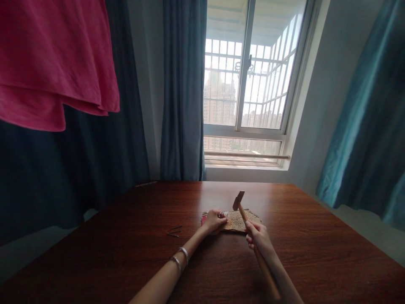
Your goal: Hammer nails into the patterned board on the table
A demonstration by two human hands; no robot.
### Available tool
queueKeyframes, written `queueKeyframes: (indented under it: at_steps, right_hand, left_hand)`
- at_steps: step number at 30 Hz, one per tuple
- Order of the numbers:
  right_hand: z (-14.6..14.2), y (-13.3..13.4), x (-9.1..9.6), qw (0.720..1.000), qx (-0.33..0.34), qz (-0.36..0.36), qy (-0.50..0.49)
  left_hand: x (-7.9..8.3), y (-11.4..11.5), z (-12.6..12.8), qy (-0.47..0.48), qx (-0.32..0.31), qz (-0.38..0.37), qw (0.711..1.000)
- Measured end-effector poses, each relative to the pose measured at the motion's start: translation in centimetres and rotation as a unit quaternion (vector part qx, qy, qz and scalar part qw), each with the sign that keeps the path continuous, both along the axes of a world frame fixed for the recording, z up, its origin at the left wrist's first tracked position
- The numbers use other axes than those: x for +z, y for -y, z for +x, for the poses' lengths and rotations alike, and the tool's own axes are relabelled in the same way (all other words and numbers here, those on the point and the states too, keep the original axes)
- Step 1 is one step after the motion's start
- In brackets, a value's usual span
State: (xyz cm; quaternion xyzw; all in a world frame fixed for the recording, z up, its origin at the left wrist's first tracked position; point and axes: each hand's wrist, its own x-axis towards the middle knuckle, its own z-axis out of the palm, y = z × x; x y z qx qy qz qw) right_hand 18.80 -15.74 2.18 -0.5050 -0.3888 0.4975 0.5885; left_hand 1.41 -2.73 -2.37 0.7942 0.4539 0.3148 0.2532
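Two hands are working over one board (239,222), which is lying flat on the brown counter (133,257), near the middle and in front of the window (223,84). The right hand (258,237) is keeping a closed grip on one hammer (242,212), its fingers wrapping the wooden handle; the head is tilting up above the board, and the handle's lower end is pointing back toward the person. The left hand (214,222) is resting at the board's left end with fingers bent together; how far that grip is closing, and on what, I cannot tell. The board is showing many small dark holes or dots, too fine to count, and a red patch at its left end, where any print is too small to read. Three thin dark nails (174,231) are lying loose on the counter, left of the left hand. Two bracelets (184,254) are circling the left forearm. One pink cloth (57,63) is hanging at upper left, and three stretches of blue curtain (182,93) are flanking the window.
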Motion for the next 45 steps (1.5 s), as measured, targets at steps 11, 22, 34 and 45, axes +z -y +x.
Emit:
queueKeyframes:
  at_steps: [11, 22, 34, 45]
  right_hand:
    - [-1.2, 1.2, 3.4, 0.995, 0.076, 0.005, 0.065]
    - [-2.8, 0.7, 4.3, 0.989, 0.101, -0.006, 0.104]
    - [-2.4, 0.8, 5.4, 0.981, 0.108, -0.025, 0.16]
    - [-1.7, 1.2, 5.6, 0.976, 0.143, -0.023, 0.164]
  left_hand:
    - [0.0, 0.2, 0.1, 0.03, -0.013, -0.013, 0.999]
    - [0.5, 0.5, 0.3, 0.005, 0.012, -0.025, 1.0]
    - [0.1, 0.2, 0.2, 0.007, 0.012, -0.035, 0.999]
    - [0.3, 0.4, 0.1, 0.007, 0.003, -0.021, 1.0]
